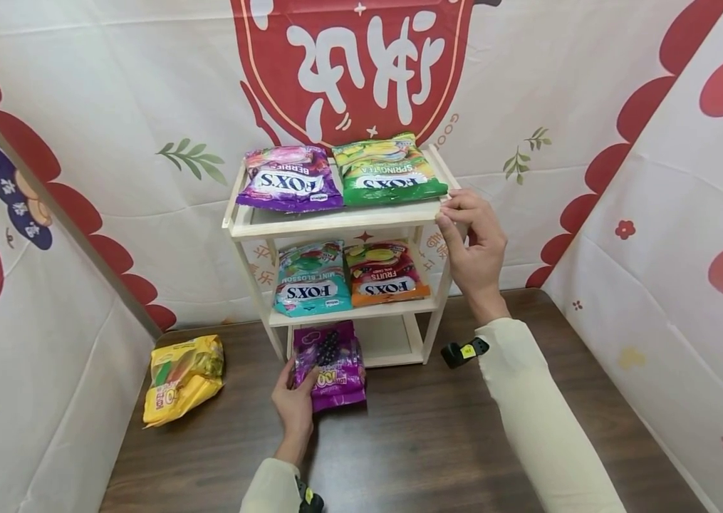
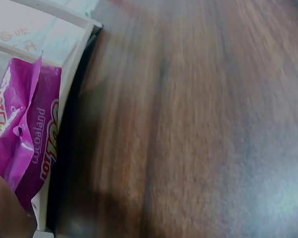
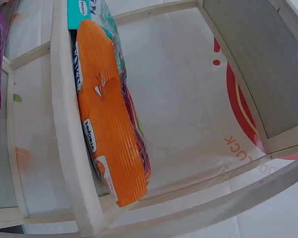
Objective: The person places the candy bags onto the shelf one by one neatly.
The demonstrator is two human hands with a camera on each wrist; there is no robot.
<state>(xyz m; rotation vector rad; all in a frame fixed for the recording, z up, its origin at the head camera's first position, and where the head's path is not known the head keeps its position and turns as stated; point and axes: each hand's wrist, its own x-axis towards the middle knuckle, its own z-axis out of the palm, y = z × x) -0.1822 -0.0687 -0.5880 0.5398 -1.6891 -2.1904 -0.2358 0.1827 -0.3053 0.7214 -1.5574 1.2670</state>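
My left hand [image 1: 295,407] grips a purple candy bag [image 1: 343,390] by its left side, thumb on top. The bag lies partly over the bottom tier of a small pale wooden rack [image 1: 342,222], its near end sticking out in front. In the left wrist view, that purple bag [image 2: 44,116] is seen edge-on beside the rack's frame. At the rack's upper right front corner, my right hand [image 1: 478,249] pinches the frame between thumb and fingers. The right wrist view leaves this hand out and shows the orange end of a Fox's Fruits bag [image 3: 109,114] on the middle tier.
Fox's Berries [image 1: 290,178] and Spring Tea bags [image 1: 389,171] lie on the top tier. Mint Blossom [image 1: 312,278] is beside Fruits on the middle tier. A yellow candy bag [image 1: 184,377] lies on the brown table [image 1: 425,442] at left. Printed cloth walls [image 1: 188,71] surround the table.
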